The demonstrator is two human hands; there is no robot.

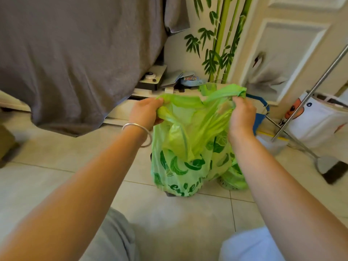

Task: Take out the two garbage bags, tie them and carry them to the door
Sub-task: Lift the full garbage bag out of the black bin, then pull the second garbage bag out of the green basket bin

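Green bag [180, 166] in both hands' grip

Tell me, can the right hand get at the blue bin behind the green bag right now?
Probably not yet. The right hand grips a handle of the green bag, as does the left hand, and the bag hangs in front of the blue bin. It would have to let go first.

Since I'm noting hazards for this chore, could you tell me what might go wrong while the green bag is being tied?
1. The left hand and right hand each grip only a thin handle of the green garbage bag; the stretched film might tear when knotted.
2. The bag's mouth gapes open between the handles, so contents could spill onto the tiled floor if a handle slips.
3. The metal pole leans close to the right arm and could be knocked over.
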